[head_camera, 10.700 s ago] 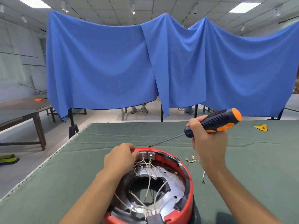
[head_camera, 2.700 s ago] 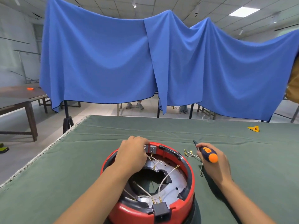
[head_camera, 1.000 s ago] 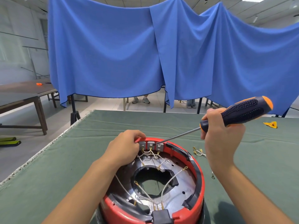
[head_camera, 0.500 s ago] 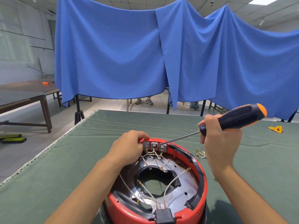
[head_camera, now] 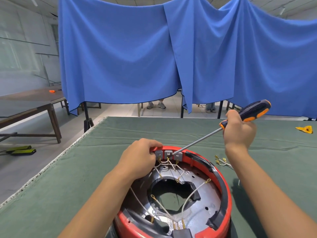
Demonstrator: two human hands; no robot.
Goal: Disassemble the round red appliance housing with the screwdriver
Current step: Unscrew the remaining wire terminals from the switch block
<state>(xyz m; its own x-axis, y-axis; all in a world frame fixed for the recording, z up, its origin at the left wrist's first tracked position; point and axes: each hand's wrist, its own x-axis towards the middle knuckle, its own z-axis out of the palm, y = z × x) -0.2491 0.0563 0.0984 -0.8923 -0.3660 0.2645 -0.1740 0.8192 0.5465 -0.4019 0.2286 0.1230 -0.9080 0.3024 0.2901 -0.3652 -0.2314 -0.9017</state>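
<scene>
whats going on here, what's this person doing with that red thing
A person is taking apart a round red housing on a green-covered table. The left hand grips the far rim beside three small grey terminal blocks. The right hand holds a screwdriver, its tip at the middle block. White wires are strung across the open inside.

Both forearms reaching forward, bare to the elbow. Left hand (head_camera: 139,156) palm down, knuckles up, fingers curled over the far rim of the red housing (head_camera: 224,182), fingertips hidden. Right hand (head_camera: 239,130) raised higher, wrist bent back, fist wrapped round the screwdriver (head_camera: 252,110) handle, thumb side up, shaft slanting down-left toward the rim.
</scene>
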